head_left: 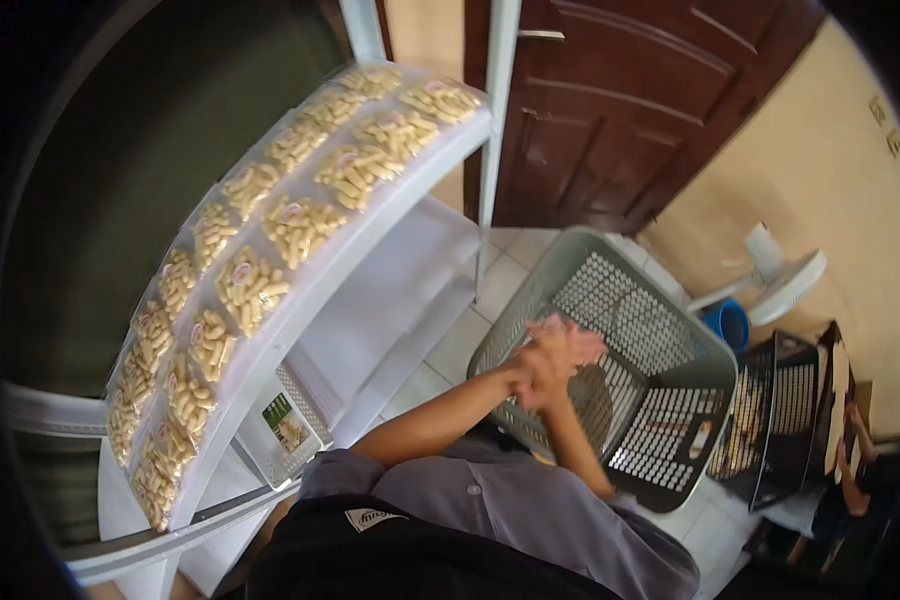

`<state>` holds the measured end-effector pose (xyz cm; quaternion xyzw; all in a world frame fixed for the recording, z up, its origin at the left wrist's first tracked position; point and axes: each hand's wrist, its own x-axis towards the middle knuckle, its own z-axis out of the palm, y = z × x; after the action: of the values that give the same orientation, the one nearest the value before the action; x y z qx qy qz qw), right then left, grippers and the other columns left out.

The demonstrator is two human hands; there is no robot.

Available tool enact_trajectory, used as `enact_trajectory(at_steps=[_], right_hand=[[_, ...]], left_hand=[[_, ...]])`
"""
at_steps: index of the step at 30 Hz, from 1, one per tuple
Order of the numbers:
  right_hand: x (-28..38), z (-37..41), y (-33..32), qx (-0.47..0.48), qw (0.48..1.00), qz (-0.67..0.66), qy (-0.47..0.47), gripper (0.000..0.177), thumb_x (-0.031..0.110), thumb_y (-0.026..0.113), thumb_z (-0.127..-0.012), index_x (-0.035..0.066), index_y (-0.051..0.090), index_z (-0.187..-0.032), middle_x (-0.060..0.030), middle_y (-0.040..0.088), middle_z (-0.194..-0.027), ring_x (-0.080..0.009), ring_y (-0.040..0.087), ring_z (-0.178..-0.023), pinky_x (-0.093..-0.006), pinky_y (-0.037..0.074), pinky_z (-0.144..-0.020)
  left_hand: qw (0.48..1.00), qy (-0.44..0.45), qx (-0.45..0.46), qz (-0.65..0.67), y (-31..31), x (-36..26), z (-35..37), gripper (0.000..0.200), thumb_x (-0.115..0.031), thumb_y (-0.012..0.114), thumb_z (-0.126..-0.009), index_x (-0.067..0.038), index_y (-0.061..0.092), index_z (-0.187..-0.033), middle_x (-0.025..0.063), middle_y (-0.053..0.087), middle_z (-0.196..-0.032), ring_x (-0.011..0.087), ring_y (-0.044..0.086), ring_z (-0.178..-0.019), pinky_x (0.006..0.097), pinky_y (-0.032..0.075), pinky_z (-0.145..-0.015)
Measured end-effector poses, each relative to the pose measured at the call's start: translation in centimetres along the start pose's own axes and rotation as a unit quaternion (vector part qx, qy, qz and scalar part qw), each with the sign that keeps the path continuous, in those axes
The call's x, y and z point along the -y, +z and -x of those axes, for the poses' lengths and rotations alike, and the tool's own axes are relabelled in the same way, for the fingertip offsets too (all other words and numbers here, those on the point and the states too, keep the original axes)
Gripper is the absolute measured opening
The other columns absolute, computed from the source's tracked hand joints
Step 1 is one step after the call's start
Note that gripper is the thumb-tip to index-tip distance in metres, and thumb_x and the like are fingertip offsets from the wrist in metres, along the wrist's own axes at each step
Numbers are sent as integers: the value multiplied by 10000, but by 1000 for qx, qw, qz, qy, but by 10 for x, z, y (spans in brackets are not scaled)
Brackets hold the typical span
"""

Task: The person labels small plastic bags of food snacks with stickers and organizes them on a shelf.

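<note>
My left hand (574, 346) and my right hand (542, 376) meet in front of me, palm against palm, over a large grey-green plastic laundry basket (705, 365). Both are somewhat blurred, but the fingers look stretched out, and I make out nothing held between them. Below the hands, the perforated basket stands on the tiled floor; a round brownish patch shows through or in its bottom. To my left, clear packets of pale, finger-shaped snacks (305, 228) lie in two rows along a white shelf (370, 215).
A white perforated tray (315, 440) with a green-labelled packet sits under the shelf. Beyond the basket are a brown door (620, 110), a white fan (785, 288), a blue bucket (728, 325) and black crates (785, 420). Another person's arm (855, 490) shows at far right.
</note>
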<state>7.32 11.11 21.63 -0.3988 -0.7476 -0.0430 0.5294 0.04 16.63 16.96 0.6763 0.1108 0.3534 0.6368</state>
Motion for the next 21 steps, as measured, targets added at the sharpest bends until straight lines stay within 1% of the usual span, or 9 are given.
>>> enact_trajectory(at_steps=[3, 5, 6, 8, 11, 13, 16, 18, 21], right_hand=[[-58, 28, -25, 130, 961, 170, 173, 521, 388, 506, -800, 52, 432, -1191, -225, 337, -1281, -385, 242, -1229, -534, 77, -998], [-95, 57, -33, 102, 841, 411, 337, 556, 336, 535, -788, 0, 399, -1210, -222, 316, -1299, -363, 222, -1247, -525, 70, -1003], [-90, 54, -38, 102, 837, 413, 343, 556, 336, 535, -788, 0, 399, -1210, -222, 316, -1299, -363, 222, -1247, -525, 70, -1003], [-61, 22, -54, -25, 897, 251, 363, 594, 270, 557, -771, -48, 344, -1226, -223, 289, -1316, -344, 201, -1261, -518, 69, -1006], [2, 5, -36, 44, 982, 124, 133, 614, 358, 560, -752, 41, 370, -1242, -216, 283, -1322, -328, 173, -1275, -514, 62, -1011], [0, 31, -26, 97, 989, 106, 23, 603, 396, 562, -741, 72, 409, -1226, -214, 283, -1323, -322, 171, -1278, -516, 66, -1010], [-9, 48, -49, 161, 938, 235, 195, 537, 425, 586, -706, 88, 527, -1120, -223, 289, -1313, -365, 185, -1260, -542, 83, -1000], [-32, 74, -79, 268, 813, 395, 334, 622, 431, 580, -722, 52, 435, -1192, -260, 243, -1316, -396, 204, -1236, -545, 64, -996], [-20, 134, -139, 222, 705, 484, 468, 558, 329, 615, -708, 71, 468, -1180, -224, 248, -1325, -354, 215, -1244, -569, 56, -985]], left_hand=[[913, -206, -51, 349, 6, -76, -19, 553, -413, 250, -899, -4, 294, -1269, 130, 398, -1263, 256, 376, -1167, 356, 275, -977], [812, -177, 46, 554, -13, -125, -16, 568, -438, 240, -891, -25, 301, -1277, 134, 417, -1247, 209, 376, -1165, 345, 274, -969], [809, -183, 49, 556, -21, -121, -17, 568, -438, 240, -891, -25, 301, -1277, 134, 417, -1247, 209, 376, -1165, 345, 274, -969], [926, -167, -132, 312, -28, -102, -17, 571, -439, 267, -885, -35, 293, -1287, 129, 409, -1256, 189, 377, -1166, 348, 268, -973], [870, -309, -230, 307, -6, -48, -11, 583, -481, 279, -876, -68, 312, -1286, 89, 354, -1308, 178, 339, -1201, 330, 230, -994], [913, -249, -148, 287, 16, -10, 14, 610, -501, 265, -875, -42, 326, -1272, 76, 353, -1311, 192, 323, -1207, 316, 212, -999], [887, -278, 18, 369, 15, -82, 10, 702, -554, 183, -864, -4, 298, -1285, 121, 316, -1331, 204, 286, -1231, 307, 174, -1008], [877, -200, 111, 422, -17, -105, 22, 685, -544, 192, -864, 3, 390, -1226, 147, 364, -1297, 207, 303, -1226, 319, 198, -996], [953, -261, -95, 119, -43, -100, 45, 565, -411, 379, -864, 20, 350, -1229, 154, 367, -1284, 240, 303, -1222, 338, 225, -990]])
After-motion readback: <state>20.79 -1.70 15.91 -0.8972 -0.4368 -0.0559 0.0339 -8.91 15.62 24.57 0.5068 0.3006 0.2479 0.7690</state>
